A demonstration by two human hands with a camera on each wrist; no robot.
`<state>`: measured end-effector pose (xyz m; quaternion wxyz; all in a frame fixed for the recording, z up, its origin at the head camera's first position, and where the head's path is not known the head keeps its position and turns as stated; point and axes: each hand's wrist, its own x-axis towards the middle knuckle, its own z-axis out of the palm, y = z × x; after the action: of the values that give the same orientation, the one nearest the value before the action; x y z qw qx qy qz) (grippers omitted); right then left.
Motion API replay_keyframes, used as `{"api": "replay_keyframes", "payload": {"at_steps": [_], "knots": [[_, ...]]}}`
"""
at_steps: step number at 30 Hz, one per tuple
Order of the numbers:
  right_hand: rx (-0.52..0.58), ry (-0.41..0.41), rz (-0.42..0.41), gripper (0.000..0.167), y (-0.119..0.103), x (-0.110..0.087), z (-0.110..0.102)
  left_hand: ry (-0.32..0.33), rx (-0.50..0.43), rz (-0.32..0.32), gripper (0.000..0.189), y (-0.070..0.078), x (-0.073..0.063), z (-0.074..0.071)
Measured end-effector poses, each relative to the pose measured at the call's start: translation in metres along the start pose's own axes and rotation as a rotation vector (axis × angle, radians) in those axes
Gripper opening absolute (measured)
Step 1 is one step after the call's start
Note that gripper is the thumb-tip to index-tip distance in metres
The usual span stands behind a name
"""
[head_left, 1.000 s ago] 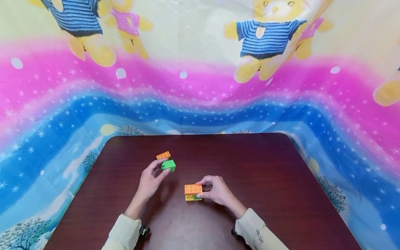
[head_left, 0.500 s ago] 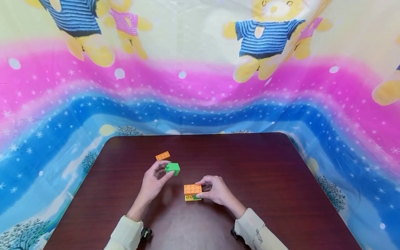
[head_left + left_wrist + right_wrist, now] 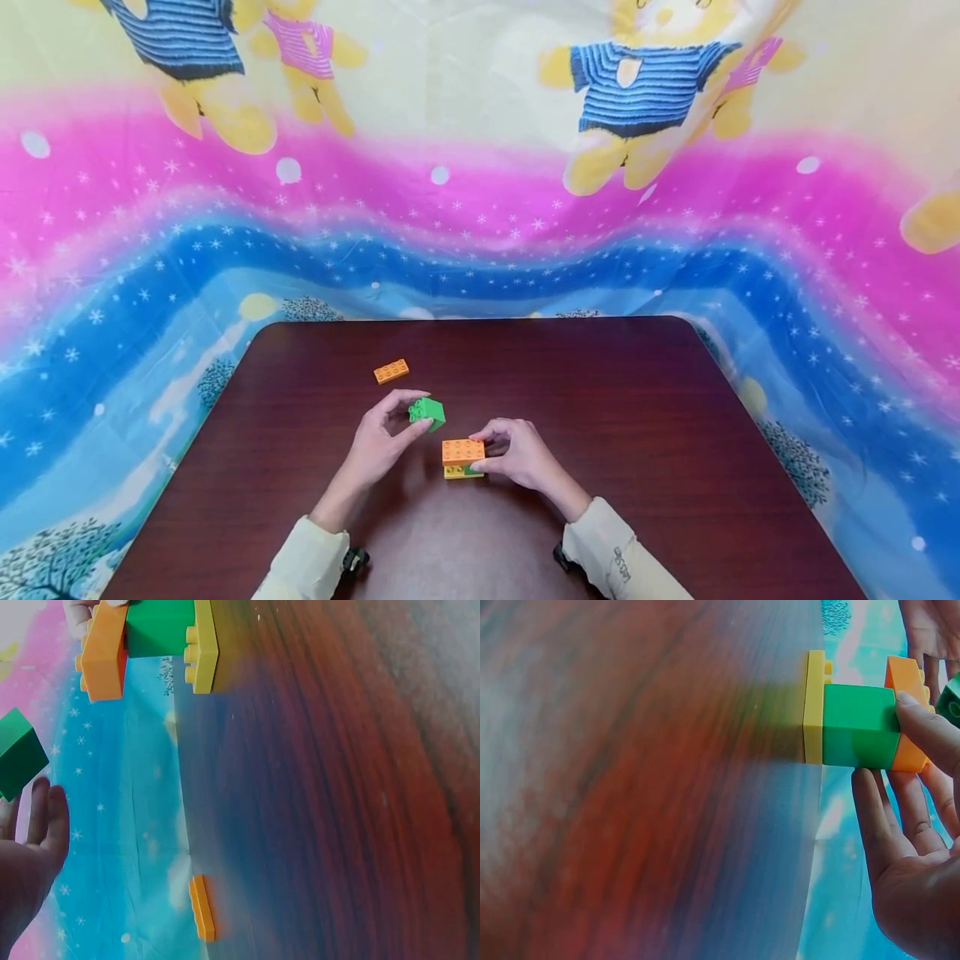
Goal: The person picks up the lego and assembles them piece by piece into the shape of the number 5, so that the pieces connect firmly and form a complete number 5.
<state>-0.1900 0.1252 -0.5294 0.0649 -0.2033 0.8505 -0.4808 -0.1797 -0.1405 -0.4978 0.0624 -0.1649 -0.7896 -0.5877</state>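
Observation:
My left hand (image 3: pixel 381 437) pinches a green building block (image 3: pixel 427 412) between thumb and fingers, tilted, its studs facing left, above and left of a small stack. In that stack, a yellow plate (image 3: pixel 813 712) is at the bottom, a green block (image 3: pixel 859 724) sits on its right part, and an orange brick (image 3: pixel 462 452) lies across the top. Under the orange brick's left half is a gap, with bare yellow studs showing. My right hand (image 3: pixel 521 458) grips the stack from its right side, thumb in front and fingers behind.
A flat orange plate (image 3: pixel 391 371) with studs up lies on the dark red-brown table (image 3: pixel 600 375), farther back and left of the hands. A patterned curtain (image 3: pixel 480 200) hangs round the table's back and sides.
My left hand has moved right and slightly nearer me, bringing its green block close to the stack and turning it. The right hand and the stack have stayed in place.

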Motion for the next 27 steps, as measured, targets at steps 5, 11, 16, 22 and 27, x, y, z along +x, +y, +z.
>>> {"api": "replay_keyframes", "payload": {"at_steps": [5,11,16,22,27], "knots": [[0.000,0.004,-0.003,0.037,0.000,0.000,0.000,-0.049,-0.028,0.001,0.041,0.001,-0.001,0.005],[-0.010,0.006,-0.011,0.036,0.000,0.000,0.000,-0.081,0.011,0.033,0.041,0.000,-0.002,0.011],[-0.012,0.002,-0.028,0.035,0.001,0.000,0.000,-0.096,0.075,0.061,0.040,-0.002,-0.003,0.015],[-0.011,-0.013,-0.031,0.035,0.002,0.000,-0.001,-0.126,0.081,0.027,0.040,-0.001,-0.004,0.018],[-0.003,-0.021,-0.016,0.035,0.002,0.000,-0.002,-0.140,0.052,-0.025,0.041,-0.002,-0.005,0.022]]}}
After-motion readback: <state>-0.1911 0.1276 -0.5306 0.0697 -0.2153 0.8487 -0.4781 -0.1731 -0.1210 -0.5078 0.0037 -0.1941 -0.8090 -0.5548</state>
